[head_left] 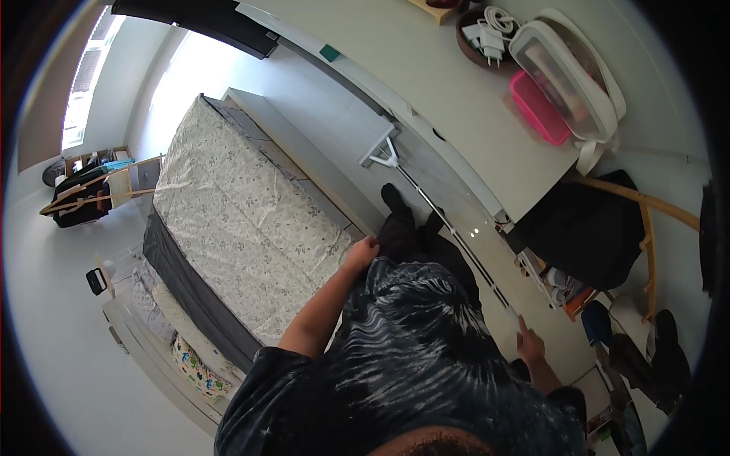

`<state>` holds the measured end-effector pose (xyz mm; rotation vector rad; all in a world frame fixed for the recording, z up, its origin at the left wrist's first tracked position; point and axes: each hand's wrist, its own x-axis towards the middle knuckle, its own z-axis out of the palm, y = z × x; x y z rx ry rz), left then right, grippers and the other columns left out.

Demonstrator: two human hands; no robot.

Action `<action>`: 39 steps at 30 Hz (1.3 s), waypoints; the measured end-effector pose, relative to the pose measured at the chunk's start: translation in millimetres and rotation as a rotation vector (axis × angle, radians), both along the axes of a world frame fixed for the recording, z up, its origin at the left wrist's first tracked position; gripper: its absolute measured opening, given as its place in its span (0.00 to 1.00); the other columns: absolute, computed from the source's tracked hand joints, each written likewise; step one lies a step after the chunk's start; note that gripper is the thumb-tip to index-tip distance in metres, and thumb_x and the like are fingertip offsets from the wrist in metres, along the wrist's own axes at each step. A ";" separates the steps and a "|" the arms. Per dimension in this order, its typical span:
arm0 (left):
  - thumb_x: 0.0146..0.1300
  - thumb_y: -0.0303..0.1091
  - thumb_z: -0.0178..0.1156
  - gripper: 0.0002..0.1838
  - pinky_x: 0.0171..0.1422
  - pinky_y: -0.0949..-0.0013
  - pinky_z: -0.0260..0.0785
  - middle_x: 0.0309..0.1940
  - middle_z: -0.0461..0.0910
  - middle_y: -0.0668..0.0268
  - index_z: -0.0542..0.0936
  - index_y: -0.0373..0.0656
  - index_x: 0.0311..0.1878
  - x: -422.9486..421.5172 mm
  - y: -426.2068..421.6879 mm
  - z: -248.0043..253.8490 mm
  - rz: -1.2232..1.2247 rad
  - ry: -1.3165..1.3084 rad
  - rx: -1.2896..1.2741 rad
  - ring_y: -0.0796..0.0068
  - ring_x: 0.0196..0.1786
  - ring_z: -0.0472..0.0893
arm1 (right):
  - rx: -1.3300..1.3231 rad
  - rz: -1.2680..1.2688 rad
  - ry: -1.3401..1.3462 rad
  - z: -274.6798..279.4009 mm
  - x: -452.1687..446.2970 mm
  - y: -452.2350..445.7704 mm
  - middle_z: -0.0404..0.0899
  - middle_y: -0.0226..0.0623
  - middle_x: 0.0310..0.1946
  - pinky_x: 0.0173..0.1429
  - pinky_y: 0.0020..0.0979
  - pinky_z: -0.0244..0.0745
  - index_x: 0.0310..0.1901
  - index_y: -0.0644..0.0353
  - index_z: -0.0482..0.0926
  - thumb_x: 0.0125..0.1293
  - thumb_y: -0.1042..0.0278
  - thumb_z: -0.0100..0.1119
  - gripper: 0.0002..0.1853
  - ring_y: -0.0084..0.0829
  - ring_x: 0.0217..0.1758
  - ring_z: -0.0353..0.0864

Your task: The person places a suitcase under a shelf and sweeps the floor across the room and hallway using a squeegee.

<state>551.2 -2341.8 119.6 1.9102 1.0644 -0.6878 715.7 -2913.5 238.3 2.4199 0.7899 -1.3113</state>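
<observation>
A flat mop [456, 228] with a long silver handle slants across the floor. My right hand [530, 346] is wrapped round the grip end of its handle. Far from that hand, the white mop head [381, 144] rests on the floor beside the base of the long cabinet. My left hand [363, 251] is closed in a loose fist near the corner of the bed, with nothing visible in it. Whether it touches the floral bedspread [243, 197] I cannot tell. My feet in dark socks [394, 199] stand between the bed and the cabinet.
A long light cabinet top [456, 99] runs along the right, carrying a bowl of chargers [487, 36], a pink container [541, 106] and a clear bag [566, 80]. A wooden chair [650, 220] with black cloth stands right. A clothes rack [106, 190] is at far left.
</observation>
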 end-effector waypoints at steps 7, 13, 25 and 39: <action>0.59 0.41 0.57 0.18 0.57 0.57 0.72 0.44 0.83 0.52 0.80 0.40 0.48 -36.4 -20.9 -10.8 0.044 -0.020 -0.036 0.51 0.50 0.81 | 0.230 -0.116 0.093 -104.5 43.9 199.8 0.79 0.51 0.29 0.39 0.51 0.74 0.74 0.35 0.47 0.69 0.59 0.53 0.36 0.53 0.34 0.81; 0.61 0.42 0.57 0.19 0.57 0.58 0.71 0.45 0.83 0.51 0.80 0.39 0.49 -60.7 -16.6 -1.1 0.064 0.037 -0.011 0.52 0.52 0.81 | 0.510 -0.099 0.070 -125.6 84.8 449.0 0.82 0.51 0.37 0.46 0.51 0.75 0.72 0.39 0.55 0.67 0.58 0.53 0.32 0.53 0.42 0.82; 0.61 0.43 0.55 0.19 0.57 0.57 0.72 0.44 0.83 0.51 0.80 0.41 0.49 -72.9 12.2 -40.0 0.076 0.056 -0.073 0.52 0.50 0.81 | 0.085 -0.131 0.071 -31.6 9.0 100.7 0.80 0.49 0.31 0.41 0.50 0.74 0.74 0.33 0.46 0.70 0.59 0.52 0.36 0.52 0.36 0.81; 0.61 0.42 0.56 0.17 0.57 0.57 0.72 0.44 0.83 0.53 0.80 0.41 0.47 -68.8 -64.3 -47.3 0.184 -0.014 -0.043 0.53 0.51 0.81 | 0.200 -0.083 0.099 -69.0 34.0 128.0 0.80 0.53 0.29 0.39 0.51 0.73 0.75 0.36 0.46 0.69 0.59 0.52 0.36 0.54 0.33 0.81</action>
